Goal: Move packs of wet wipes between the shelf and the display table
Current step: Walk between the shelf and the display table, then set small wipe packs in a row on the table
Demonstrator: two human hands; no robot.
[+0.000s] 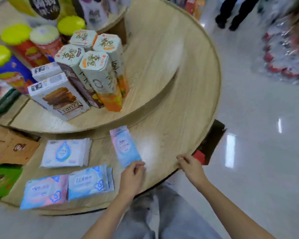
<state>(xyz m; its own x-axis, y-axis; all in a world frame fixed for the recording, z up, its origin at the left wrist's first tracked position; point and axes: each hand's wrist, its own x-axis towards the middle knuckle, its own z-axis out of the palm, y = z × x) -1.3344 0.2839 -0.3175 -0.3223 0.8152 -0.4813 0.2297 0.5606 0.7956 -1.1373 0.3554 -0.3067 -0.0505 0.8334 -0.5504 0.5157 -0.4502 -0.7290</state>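
**A:** Grey trouser legs (162,213) are closest, right up against the curved front of the worktop (212,104). What is the left hand (132,178) doing above them?

**B:** Its grip is narrow, pinching the near end of a slim wipes pack (126,147). The pack lies lengthwise on the lower level and points toward the raised tier (154,57). I'd judge that holding it by the end leaves the label uncovered and makes it easy to slide or lift.

**A:** And the right hand (191,167)?

**B:** It rests at the rim with its fingers loosely curled and holds nothing. It is probably steadying.

**A:** Where are the other wipes?

**B:** They lie to the left, flat with labels up. A white pack (66,152) sits behind two blue-and-pink packs (67,187), which touch side by side.

**A:** How much room is there to move?

**B:** There is bare wood from the slim pack across to the rim. The tier's wall closes off the back, and snack boxes (97,69) stand on that tier. The rim is near, so a pack pushed right could drop to the floor (257,152). No shelf is in view.
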